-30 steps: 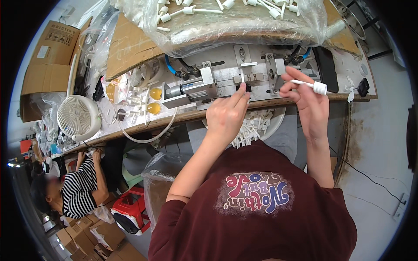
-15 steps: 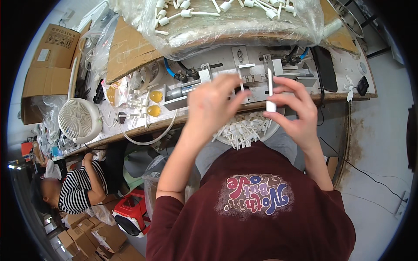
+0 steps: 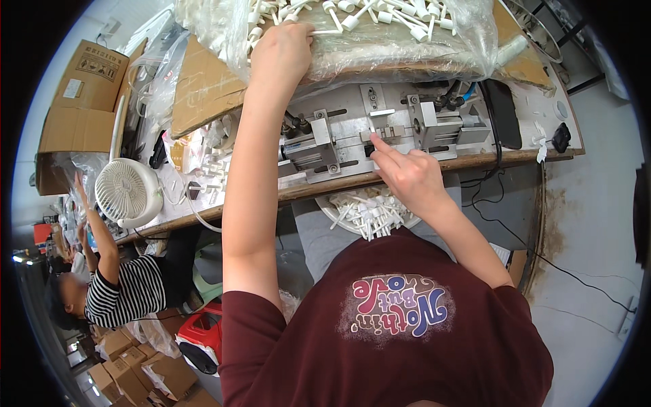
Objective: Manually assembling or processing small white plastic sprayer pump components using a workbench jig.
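Note:
My left hand (image 3: pixel 288 51) reaches far up into a heap of white plastic pump parts (image 3: pixel 380 17) lying on a clear plastic sheet. Its fingers are closed on one white stemmed part (image 3: pixel 327 32). My right hand (image 3: pixel 407 175) rests at the near edge of the bench, with its index fingertip on the middle slot of a grey metal jig (image 3: pixel 339 139). Nothing shows in that hand. A white bowl (image 3: pixel 336 211) with several finished white parts sits in my lap under the bench edge.
A small white fan (image 3: pixel 129 190) stands on the bench at left, with a cardboard box (image 3: pixel 74 102) behind it. A person in a striped shirt (image 3: pixel 129 298) works lower left, beside a red container (image 3: pixel 203 336). A flat black object (image 3: pixel 502 112) lies to the right of the jig.
My left hand left the jig and stretched up into the parts heap. My right hand brought its white part down to the jig and now touches the slot with a fingertip.

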A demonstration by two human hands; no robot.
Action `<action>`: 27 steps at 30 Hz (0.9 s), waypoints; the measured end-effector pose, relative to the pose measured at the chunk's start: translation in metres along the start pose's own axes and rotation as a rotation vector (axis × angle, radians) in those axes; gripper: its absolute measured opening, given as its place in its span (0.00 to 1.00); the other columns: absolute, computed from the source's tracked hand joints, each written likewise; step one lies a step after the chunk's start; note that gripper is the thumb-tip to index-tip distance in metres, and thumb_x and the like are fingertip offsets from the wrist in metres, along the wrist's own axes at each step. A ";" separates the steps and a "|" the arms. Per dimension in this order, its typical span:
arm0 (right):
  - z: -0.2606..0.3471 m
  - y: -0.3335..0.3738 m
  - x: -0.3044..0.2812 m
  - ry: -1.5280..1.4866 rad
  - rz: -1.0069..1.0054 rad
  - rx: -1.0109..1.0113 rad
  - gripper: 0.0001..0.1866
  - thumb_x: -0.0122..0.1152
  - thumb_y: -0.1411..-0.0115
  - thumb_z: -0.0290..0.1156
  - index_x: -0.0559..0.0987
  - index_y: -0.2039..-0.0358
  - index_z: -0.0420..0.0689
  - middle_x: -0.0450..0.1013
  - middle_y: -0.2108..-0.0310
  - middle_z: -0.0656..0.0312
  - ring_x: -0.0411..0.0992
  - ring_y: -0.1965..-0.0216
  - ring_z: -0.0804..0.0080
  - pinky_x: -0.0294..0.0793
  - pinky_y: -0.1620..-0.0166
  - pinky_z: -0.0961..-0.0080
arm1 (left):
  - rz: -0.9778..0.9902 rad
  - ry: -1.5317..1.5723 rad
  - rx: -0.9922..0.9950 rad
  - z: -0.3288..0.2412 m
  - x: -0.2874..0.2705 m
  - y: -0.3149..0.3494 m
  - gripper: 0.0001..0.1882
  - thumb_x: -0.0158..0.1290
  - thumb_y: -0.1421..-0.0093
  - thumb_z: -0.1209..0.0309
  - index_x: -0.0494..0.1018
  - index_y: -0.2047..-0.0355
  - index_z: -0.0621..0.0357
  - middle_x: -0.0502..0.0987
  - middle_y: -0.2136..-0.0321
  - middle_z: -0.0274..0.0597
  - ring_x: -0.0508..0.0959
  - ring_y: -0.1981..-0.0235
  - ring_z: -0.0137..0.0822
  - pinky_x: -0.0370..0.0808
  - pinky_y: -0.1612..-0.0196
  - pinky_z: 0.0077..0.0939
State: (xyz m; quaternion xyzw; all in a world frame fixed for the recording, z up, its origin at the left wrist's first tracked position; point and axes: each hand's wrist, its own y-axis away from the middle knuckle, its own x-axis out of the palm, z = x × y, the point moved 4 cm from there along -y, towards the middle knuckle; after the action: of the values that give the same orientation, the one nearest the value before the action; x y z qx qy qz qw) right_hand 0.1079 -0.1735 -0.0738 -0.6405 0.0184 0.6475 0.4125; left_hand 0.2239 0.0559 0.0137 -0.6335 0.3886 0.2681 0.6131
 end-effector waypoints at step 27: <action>-0.146 -0.217 -0.031 0.085 0.163 0.520 0.27 0.68 0.54 0.33 0.72 0.53 0.37 0.75 0.56 0.41 0.73 0.50 0.47 0.73 0.48 0.60 | 0.227 0.768 -0.199 -0.102 -0.048 0.150 0.15 0.65 0.49 0.78 0.80 0.58 0.60 0.75 0.45 0.44 0.83 0.60 0.37 0.82 0.60 0.28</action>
State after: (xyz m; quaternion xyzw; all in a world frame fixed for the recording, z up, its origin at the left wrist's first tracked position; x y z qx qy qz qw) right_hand 0.3434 -0.1270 0.0355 -0.5361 0.2527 0.6248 0.5084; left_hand 0.0601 -0.0291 -0.0220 -0.6967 0.6287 0.1142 0.3260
